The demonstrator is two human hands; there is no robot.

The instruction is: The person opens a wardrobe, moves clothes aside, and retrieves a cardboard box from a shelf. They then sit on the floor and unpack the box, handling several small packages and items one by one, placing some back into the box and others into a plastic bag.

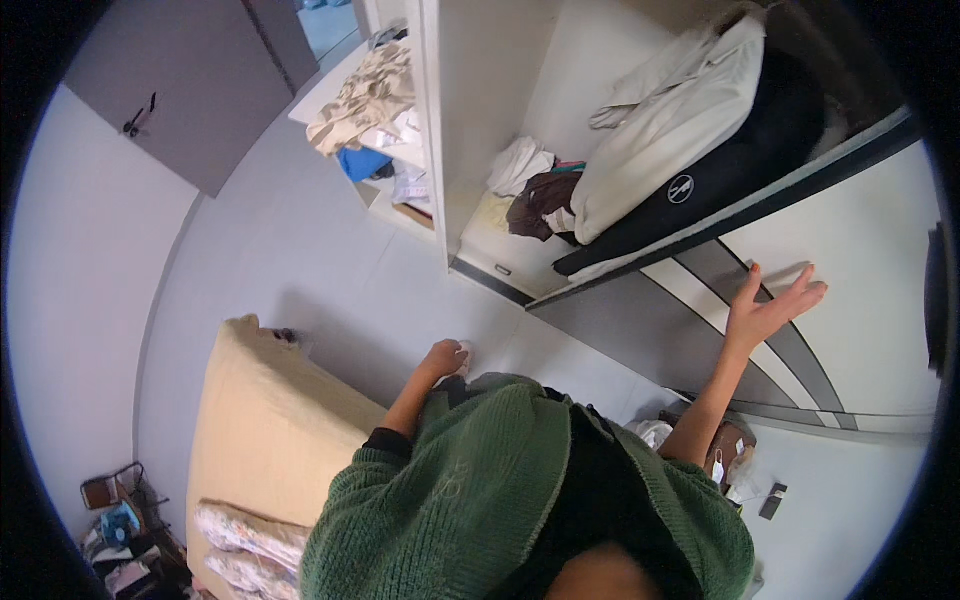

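My right hand (772,307) is spread, its fingers apart, against the white and grey sliding door (870,292) of a wardrobe. Past the door's dark edge the wardrobe stands open. Inside hang a cream garment (682,127) and a black garment (720,172) with a round white emblem. On the wardrobe's floor lie a crumpled white cloth (519,165) and a brown cloth (544,206). My left hand (444,358) hangs low in front of my green cardigan, fingers curled, with nothing seen in it. A shoe tip shows just beyond it.
A bed (277,427) with a yellow sheet and floral pillows (251,536) stands to the left. Open side shelves (367,199) hold a beige cloth (367,94). A grey door (195,82) is at the far left. Bags (727,446) sit by the right wall.
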